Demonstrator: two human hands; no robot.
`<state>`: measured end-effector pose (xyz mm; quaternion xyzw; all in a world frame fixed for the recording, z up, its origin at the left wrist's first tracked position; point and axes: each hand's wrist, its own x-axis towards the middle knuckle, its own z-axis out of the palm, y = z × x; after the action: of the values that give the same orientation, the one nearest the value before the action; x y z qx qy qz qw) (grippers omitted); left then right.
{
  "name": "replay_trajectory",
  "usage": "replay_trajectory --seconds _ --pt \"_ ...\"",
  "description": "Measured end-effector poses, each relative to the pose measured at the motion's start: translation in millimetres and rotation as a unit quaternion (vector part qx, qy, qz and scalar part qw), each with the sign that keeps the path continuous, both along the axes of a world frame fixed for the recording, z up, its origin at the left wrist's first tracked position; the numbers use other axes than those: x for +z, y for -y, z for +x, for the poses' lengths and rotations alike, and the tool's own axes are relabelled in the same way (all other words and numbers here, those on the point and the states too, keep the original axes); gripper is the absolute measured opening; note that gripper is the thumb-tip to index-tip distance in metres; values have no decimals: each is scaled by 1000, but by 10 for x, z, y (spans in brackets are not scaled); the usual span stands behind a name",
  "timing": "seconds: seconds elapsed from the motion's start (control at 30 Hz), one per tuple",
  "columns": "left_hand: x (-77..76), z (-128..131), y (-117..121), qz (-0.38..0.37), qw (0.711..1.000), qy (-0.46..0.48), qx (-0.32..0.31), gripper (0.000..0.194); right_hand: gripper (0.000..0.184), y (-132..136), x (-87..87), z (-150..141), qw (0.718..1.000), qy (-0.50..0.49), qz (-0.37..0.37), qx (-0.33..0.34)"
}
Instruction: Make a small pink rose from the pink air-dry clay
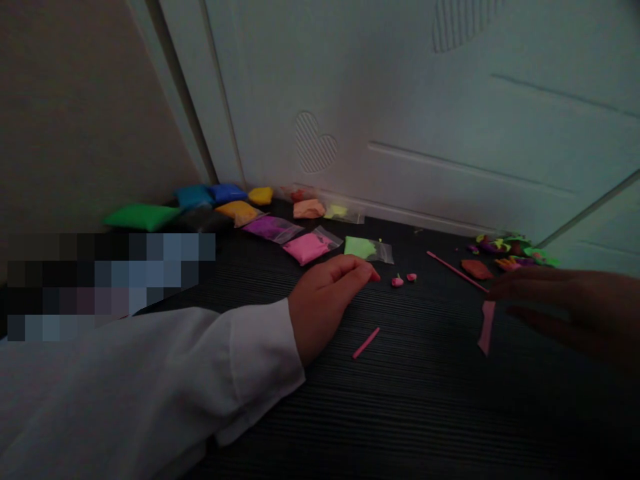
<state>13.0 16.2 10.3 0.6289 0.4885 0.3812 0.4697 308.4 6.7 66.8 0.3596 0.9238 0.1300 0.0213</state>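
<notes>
Centrally over the dark ribbed surface (400,413), the left hand (325,303) is bending its fingers together; cannot tell if they are gripping anything. Two pink clay buds (397,282) are lying near its fingertips at two o'clock, a pink rod (367,343) at four, bagged light-green clay (359,248) at one, bagged pink clay (306,248) at eleven. The right hand (575,303) is extending straight, dimly lit fingers; a pink strip (486,328) is lying at nine o'clock, a thin pink stick (453,268) at ten.
</notes>
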Motion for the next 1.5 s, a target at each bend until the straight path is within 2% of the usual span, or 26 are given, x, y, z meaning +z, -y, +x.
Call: replay_trajectory --seconds 0.07,0.13,0.2,0.27,0.37,0.4,0.47,0.53,0.63,0.73,0.87,1.0,1.2,1.33,1.5 --pt "-4 -8 2 3 1000 3 -1 24 37 37 -197 186 1000 8 8 -17" --pt "-9 -10 8 9 1000 3 -2 24 33 133 -399 244 1000 8 19 -23" --pt "-12 -6 13 4 1000 -1 -1 24 37 258 -537 180 999 -1 31 -12" --pt "-15 3 16 -4 1000 -6 1 24 39 371 -589 36 999 -4 46 -15" --pt "-23 13 16 3 1000 -12 0 25 35 454 -564 -193 1000 -22 3 -2" --pt "-27 14 15 10 1000 -14 -1 25 32 457 -550 -248 999 -37 -7 25" --pt "-37 13 12 20 1000 -18 -3 24 22 437 -534 -313 997 -73 -25 27" --pt "-49 12 7 32 999 -19 -1 23 20 406 -533 -332 991 -102 -77 27" --pt "-64 14 -3 49 999 -24 0 21 21 372 -536 -330 976 -141 -164 -31" --pt "-72 21 -13 55 998 -34 -9 19 20 351 -520 -351 964 -160 -191 -95" --pt "-65 32 -18 67 996 -56 -29 14 21 309 -470 -451 954 -141 -226 -136" --pt "-52 34 -11 77 993 -81 -41 15 12 292 -443 -626 959 -134 -212 -135" --pt "-94 29 -16 98 989 -97 -57 17 21 387 -484 -901 969 -152 -146 -129" --pt "-94 4 -23 118 981 -117 -98 16 23 407 -546 -1011 973 -163 -116 -118" --pt "-59 -69 -7 156 962 -145 -171 15 20 367 -623 -1076 972 -185 -113 -95"
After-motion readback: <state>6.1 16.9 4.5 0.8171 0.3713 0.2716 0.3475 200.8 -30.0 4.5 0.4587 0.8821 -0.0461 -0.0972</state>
